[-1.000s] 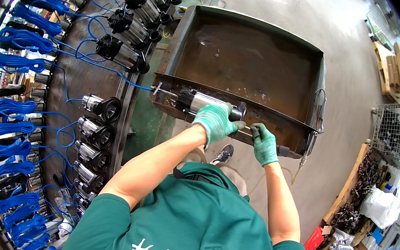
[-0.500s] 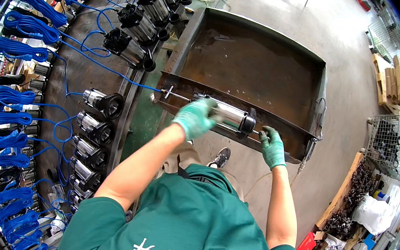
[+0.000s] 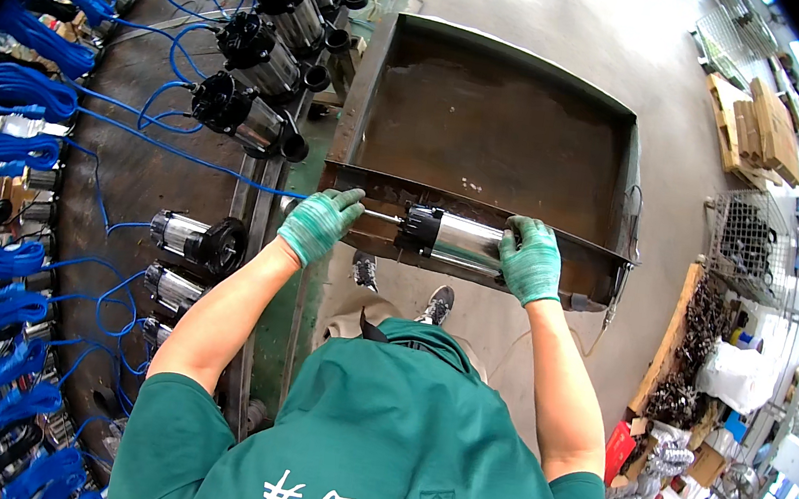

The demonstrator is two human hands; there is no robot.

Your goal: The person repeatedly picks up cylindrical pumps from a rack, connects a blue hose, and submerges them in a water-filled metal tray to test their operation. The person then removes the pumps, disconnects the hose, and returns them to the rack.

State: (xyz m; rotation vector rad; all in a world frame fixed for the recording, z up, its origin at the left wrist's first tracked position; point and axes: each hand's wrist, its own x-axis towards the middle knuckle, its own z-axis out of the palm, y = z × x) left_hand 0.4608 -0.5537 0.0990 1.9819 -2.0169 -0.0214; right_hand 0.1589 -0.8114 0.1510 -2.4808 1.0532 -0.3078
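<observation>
A silver and black submersible pump (image 3: 466,242) lies on its side over the near section of a rusty metal tank (image 3: 626,138). My right hand (image 3: 531,263), in a green glove, is closed around the pump's right end and covers its black cap. At the pump's left end a thin metal rod (image 3: 382,216) sticks out. My left hand (image 3: 319,225), gloved alike, is wrapped over the outer end of this rod and hides its T-shaped handle. A blue cable (image 3: 219,166) runs from the left to behind my left fingers.
On the left bench (image 3: 118,167) stand several more pumps (image 3: 243,116) with black fittings, some lying in a row. Coiled blue cables (image 3: 22,89) hang along the far left. A wire basket (image 3: 749,240), cardboard (image 3: 770,132) and dark small parts line the right side.
My left hand has moved left, off the pump's body and onto the rod's handle. My right hand has come in from the thin right-hand rod onto the pump's end.
</observation>
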